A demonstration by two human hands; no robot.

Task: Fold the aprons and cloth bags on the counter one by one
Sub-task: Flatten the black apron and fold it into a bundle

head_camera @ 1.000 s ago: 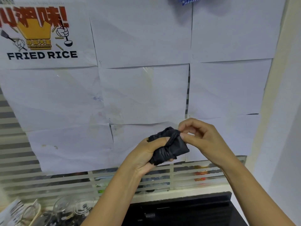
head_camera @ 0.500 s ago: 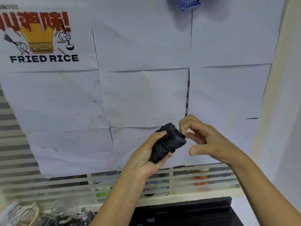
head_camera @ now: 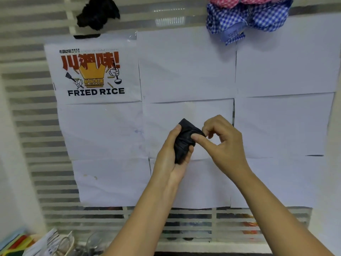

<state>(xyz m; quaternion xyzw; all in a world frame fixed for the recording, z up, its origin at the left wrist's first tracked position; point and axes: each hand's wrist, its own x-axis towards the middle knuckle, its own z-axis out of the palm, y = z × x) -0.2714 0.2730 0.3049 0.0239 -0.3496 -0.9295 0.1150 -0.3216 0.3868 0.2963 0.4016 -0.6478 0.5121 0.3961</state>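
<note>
- A small, tightly folded black cloth bundle (head_camera: pixel 184 139) is held in mid-air near the centre of the view, in front of a wall covered with white paper sheets (head_camera: pixel 276 122).
- The bundle is gripped by the left hand (head_camera: pixel 171 159), with thumb and fingers curled round its lower half.
- Its upper corner, at the bundle's 2 o'clock, is pinched between thumb and forefinger of the right hand (head_camera: pixel 225 145); the other fingers are curled.
- A "FRIED RICE" poster (head_camera: pixel 94 74) is seen at 10 o'clock.
- Blue checked cloth (head_camera: pixel 245 21) is seen hanging at 1 o'clock, with red checked cloth (head_camera: pixel 239 0) just above it.
- A crumpled black cloth (head_camera: pixel 97 13) is seen at 11 o'clock.
- Blurred glassware (head_camera: pixel 92 242) is seen at 7 o'clock.
</note>
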